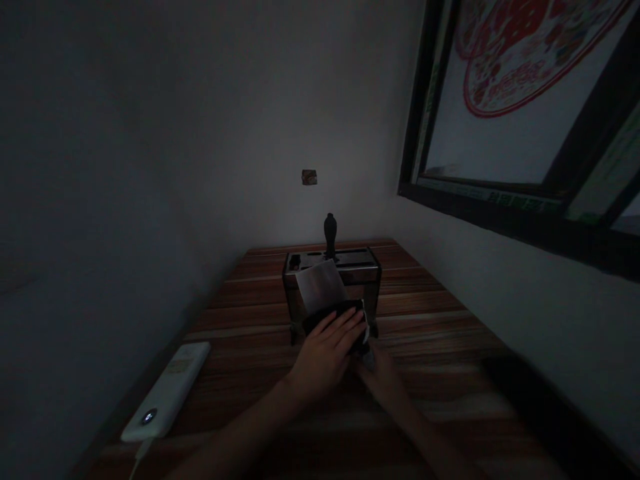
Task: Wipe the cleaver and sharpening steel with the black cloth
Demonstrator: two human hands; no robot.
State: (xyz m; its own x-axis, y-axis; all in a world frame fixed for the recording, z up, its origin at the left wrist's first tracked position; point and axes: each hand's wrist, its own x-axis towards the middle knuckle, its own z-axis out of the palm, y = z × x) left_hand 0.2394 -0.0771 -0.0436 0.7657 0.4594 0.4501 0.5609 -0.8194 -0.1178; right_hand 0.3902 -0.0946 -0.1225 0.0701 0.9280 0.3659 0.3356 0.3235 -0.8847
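The room is dim. My left hand (327, 350) lies with fingers stretched flat on top of a dark object (336, 312) on the wooden table. A pale sheet (320, 285) sticks up from behind it. My right hand (381, 373) is tucked beside and under the same object, its fingers hidden in shadow. Just behind stands a metal knife block (367, 273) with one dark handle (329, 235) poking up.
A white power bank (170, 390) with a lit indicator and cable lies at the table's left front edge. Walls close in on the left, back and right. A dark-framed window with a red paper cutting (520, 60) is at upper right.
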